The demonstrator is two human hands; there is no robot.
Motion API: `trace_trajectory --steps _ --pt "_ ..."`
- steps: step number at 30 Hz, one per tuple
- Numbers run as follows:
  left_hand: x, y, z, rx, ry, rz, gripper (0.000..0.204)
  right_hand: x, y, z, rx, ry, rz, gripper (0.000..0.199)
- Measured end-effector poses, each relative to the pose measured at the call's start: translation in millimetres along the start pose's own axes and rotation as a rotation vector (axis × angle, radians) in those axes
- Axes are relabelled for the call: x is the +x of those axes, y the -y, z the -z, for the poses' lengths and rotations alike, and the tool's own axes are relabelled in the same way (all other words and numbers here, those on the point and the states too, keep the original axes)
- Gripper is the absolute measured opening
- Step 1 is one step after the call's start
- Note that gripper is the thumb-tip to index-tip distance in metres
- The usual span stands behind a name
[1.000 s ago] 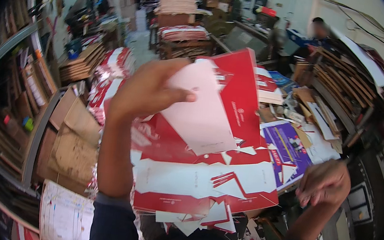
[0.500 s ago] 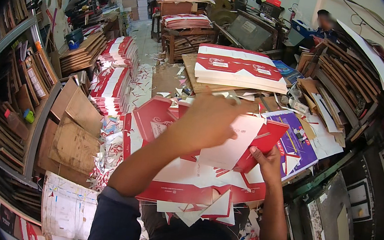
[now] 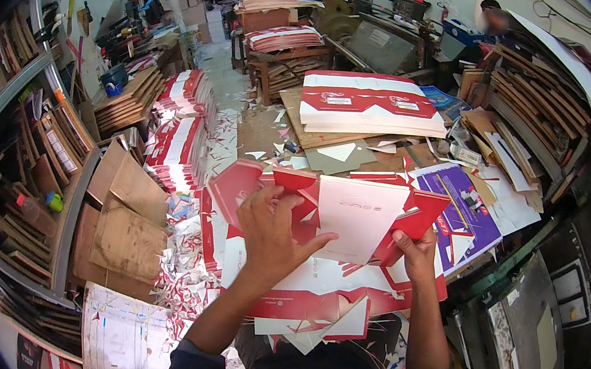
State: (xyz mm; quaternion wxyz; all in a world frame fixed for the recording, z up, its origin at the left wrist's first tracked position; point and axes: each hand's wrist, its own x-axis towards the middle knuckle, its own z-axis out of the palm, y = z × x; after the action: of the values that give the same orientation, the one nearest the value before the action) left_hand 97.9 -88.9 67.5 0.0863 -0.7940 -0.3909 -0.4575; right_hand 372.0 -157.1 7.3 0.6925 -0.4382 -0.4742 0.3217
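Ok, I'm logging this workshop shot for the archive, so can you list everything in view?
die-cut carton blank: one, red and white, held up in both hands
cut sheets: a pile, red and white, under the hands
finished stack: one, red and white, on the bench ahead
purple sheet: one, right of the held blank
floor stacks: several, red and white, left of the bench
brown cardboard sheets: several, leaning at the left shelving
paper scraps: many, white and red, on the floor
other person: one, far right, at the back
left hand: gripping the blank's left side
right hand: gripping its right edge
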Motion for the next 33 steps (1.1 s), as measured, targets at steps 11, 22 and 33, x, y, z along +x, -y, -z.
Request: trace_trajectory --steps 11,22,33 --pt "1 43 -18 -0.166 -0.368 -0.055 0.021 -6 -7 13 -0.028 0.048 -0.059 0.038" --pt "-63 187 -8 -1.079 0.046 0.582 0.077 -8 4 5 0.079 0.072 -0.182 0.044" --pt "-47 138 -13 -1.083 -0.007 0.570 0.065 -30 -25 16 0.031 0.012 -0.081 0.040"
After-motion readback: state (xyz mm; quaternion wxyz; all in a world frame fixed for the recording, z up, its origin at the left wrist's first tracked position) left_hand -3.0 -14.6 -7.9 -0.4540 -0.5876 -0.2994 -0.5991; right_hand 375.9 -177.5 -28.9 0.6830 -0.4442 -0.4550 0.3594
